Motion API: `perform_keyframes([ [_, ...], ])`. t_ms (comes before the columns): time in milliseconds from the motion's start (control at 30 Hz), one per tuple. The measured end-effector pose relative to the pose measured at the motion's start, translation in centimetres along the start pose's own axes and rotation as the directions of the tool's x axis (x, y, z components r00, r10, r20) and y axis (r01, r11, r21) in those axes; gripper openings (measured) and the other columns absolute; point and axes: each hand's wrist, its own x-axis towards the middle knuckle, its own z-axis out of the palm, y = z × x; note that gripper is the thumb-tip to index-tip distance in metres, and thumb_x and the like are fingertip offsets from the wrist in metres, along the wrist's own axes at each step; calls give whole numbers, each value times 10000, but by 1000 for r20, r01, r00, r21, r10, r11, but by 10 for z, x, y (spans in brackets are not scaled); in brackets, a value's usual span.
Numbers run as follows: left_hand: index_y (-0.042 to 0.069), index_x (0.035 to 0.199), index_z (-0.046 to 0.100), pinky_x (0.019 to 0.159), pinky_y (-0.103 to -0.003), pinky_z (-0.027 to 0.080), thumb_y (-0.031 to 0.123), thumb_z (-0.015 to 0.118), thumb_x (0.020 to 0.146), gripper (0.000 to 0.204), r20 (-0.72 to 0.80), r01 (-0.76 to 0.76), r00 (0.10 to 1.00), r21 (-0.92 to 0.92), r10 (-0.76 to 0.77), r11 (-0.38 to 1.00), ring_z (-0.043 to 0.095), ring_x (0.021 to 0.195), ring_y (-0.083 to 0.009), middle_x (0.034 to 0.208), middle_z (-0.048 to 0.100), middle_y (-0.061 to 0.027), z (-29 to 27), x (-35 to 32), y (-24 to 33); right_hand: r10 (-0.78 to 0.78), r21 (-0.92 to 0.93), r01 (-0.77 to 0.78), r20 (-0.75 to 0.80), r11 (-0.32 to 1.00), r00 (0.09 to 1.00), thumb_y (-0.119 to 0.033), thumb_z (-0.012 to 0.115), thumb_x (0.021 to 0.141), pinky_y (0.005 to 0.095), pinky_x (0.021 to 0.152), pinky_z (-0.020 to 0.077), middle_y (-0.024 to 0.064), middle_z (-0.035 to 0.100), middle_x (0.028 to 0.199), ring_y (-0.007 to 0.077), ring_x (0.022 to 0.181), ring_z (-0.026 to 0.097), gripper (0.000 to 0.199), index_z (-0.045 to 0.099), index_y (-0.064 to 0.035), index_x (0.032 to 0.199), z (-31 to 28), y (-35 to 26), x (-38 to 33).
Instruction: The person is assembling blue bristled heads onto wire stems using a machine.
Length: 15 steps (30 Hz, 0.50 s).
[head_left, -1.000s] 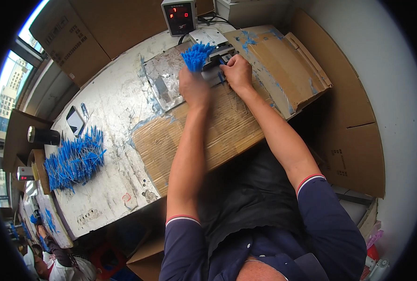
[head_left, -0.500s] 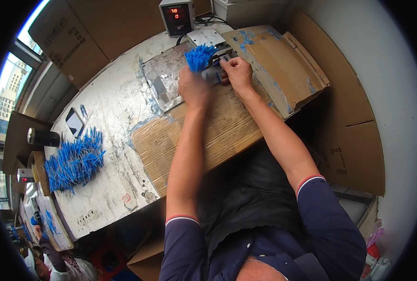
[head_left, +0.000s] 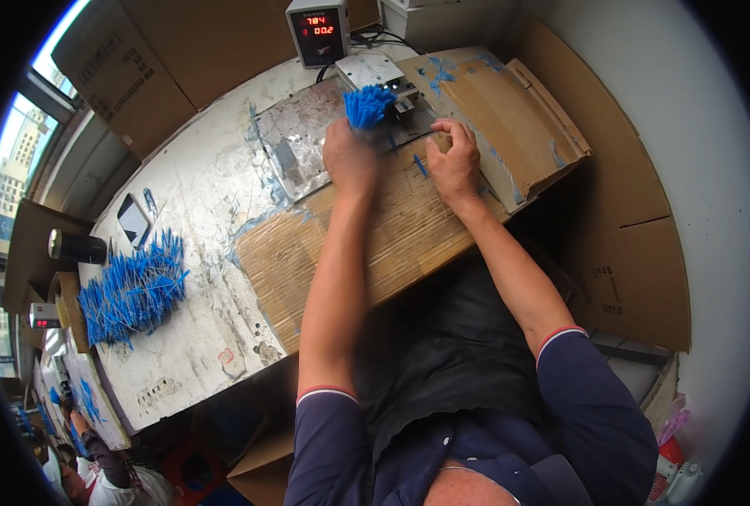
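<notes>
My left hand (head_left: 349, 158), blurred, is closed around an upright bundle of blue-tipped wires (head_left: 368, 106), over the metal plate on the bench. Just right of the bundle is a small metal machine head (head_left: 403, 98) with a lit spot. My right hand (head_left: 456, 164) is to the right, above the cardboard; its thumb and forefinger are apart, with nothing clear between them. A short blue piece (head_left: 420, 165) shows beside that thumb, and another blue piece (head_left: 392, 142) is nearer the bundle.
A heap of blue-tipped wires (head_left: 134, 288) lies on the left of the bench, near a phone (head_left: 134, 221) and a dark cylinder (head_left: 77, 247). A box with a red display (head_left: 317, 34) stands at the back. Taped cardboard (head_left: 510, 118) borders the right. Another person (head_left: 122, 472) works at lower left.
My right hand has drawn back to the right and toward me, its fingers parting. The wire bundle has shifted slightly right. The red display has changed, and the machine head is now uncovered.
</notes>
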Motion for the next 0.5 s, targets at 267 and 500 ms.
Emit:
perform_keyframes([
  [267,43,1020,604,800,-509,485,45,680,836,199,12,-20,1000,70,19,997,622,940,-423,986,640,-189,2,0,-7,253,-333,-87,496,939,831,-221,725,817,432,794,530,122,693,936,317,916,670,186,670,-50,862,-51,-27,-13],
  [500,42,1128,621,819,-472,480,20,660,892,240,-269,31,960,-162,-75,986,635,922,-418,983,660,-191,4,7,-15,80,-257,44,450,965,889,-208,696,822,469,748,546,147,708,844,369,809,685,163,693,-47,798,-32,-5,-9],
])
